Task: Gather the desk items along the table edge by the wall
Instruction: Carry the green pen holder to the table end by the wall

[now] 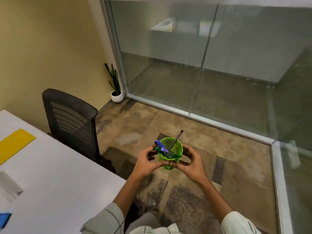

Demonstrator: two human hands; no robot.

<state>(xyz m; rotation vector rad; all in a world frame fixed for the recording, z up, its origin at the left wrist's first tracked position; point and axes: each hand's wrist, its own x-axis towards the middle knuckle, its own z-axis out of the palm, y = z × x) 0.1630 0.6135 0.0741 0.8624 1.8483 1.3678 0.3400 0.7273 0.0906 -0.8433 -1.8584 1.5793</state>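
A green mesh pen holder (175, 147) is held in the air over the floor, to the right of the white table (55, 174). My left hand (146, 163) and my right hand (192, 164) both cup it from the sides, fingers meeting under its base. A black pen (176, 138) stands tilted in the holder. A blue and purple pen (160, 146) and a green pen (168, 153) lie across its near rim. A yellow folder (15, 142) lies on the table at the far left.
A black mesh office chair (72, 122) stands at the table's far edge. A white paper (8, 184) and a blue item (4, 218) lie at the table's left side. A potted plant (116, 93) sits in the corner beside a glass partition (202, 65).
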